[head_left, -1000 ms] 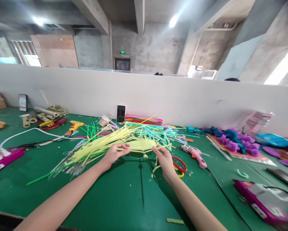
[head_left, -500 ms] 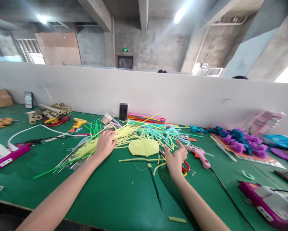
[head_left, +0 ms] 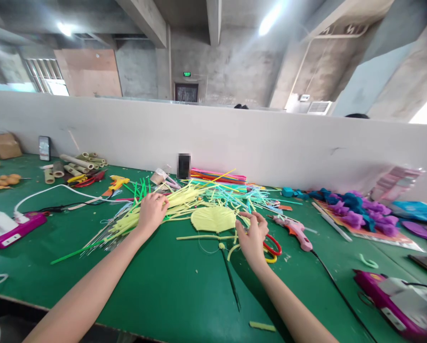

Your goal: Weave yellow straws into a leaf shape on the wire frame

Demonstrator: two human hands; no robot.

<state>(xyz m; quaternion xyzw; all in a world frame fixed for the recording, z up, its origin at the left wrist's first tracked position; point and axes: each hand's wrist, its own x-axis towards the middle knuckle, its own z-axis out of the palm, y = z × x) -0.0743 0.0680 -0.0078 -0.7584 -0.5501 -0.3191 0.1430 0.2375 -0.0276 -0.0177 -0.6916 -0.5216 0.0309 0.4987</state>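
Observation:
My left hand (head_left: pixel 152 210) lies over the heap of yellow pipe cleaners (head_left: pixel 184 196), its fingers loosely bent and reaching into the near edge. Whether it pinches a stem there is hidden. My right hand (head_left: pixel 252 236) hovers at the right end of a flat, yellow leaf-shaped piece (head_left: pixel 213 218), thumb and fingers apart. Under and beside that hand are scissors with red and yellow handles (head_left: pixel 273 245), blades mostly covered. Below the leaf shape lie a yellow stem (head_left: pixel 202 237), a thin loop of wire, and a dark green stick with a small yellow tip (head_left: pixel 231 276).
Right of the scissors rests a pink glue gun (head_left: pixel 299 233) with its cord trailing forward. Power strips (head_left: pixel 16 231) sit at both sides. Purple and blue fuzzy pieces (head_left: pixel 359 212) lie at the right, bamboo pieces (head_left: pixel 79 164) at the back left. A low partition (head_left: pixel 270 143) borders the back.
My right hand has moved left toward the leaf shape, with its fingers drawn in, showing more of the scissor handles. My left hand has shifted slightly left over the yellow heap.

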